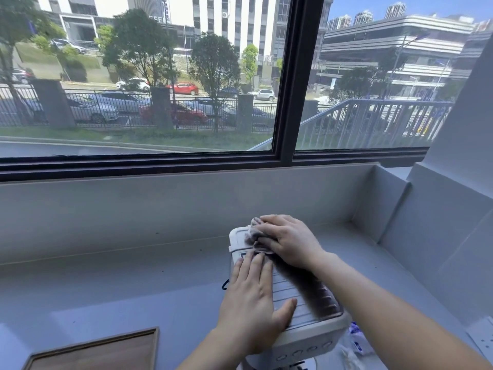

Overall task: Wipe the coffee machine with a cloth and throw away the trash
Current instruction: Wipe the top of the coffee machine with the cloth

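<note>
A white coffee machine (306, 303) stands on the grey counter at lower centre, seen from above, with a ribbed top and a row of buttons along its front. My left hand (253, 297) lies flat on the left part of the ribbed top, fingers together. My right hand (289, 240) presses a crumpled grey-white cloth (253, 233) onto the rear of the machine's top. A clear plastic wrapper with blue print (356, 340) lies on the counter to the right of the machine, partly hidden by my right forearm.
A wooden tray (101, 351) sits at the lower left on the counter (106, 289). A grey backsplash and a large window run behind. A grey wall closes the right side, with a white socket (484, 335) at the lower right.
</note>
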### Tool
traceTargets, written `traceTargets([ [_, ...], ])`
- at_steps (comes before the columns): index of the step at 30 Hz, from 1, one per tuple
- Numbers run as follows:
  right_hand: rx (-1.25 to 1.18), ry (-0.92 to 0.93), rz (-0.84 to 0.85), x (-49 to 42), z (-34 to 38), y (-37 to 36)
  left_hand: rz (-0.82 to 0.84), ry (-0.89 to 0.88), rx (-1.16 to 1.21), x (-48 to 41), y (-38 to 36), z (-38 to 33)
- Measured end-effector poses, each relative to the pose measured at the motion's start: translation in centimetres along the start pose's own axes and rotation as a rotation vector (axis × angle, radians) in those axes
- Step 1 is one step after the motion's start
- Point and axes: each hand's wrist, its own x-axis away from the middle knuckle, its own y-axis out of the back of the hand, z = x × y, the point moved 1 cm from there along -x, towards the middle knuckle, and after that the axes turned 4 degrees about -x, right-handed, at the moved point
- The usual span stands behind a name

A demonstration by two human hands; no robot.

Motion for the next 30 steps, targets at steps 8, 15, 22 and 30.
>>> traceTargets([
  [8, 0.079, -0.327, 0.02, -1.0, -0.5, 0.1, -0.083, 0.016, 0.071, 0.5, 0.4, -0.1],
  [15, -0.099, 0.0, 0.079, -2.6, 2.5, -0.8, -0.184, 0.017, 0.177, 0.8, 0.2, 0.4],
  [22, -0.122, -0.332, -0.083, 3.7, -2.9, 1.8, -0.199, 0.021, 0.159, 0.9, -0.2, 0.3],
  [30, 0.077, -0.021, 0.008, 2.3, 1.9, 0.6, -0.179, 0.014, 0.157, 0.7, -0.2, 0.4],
])
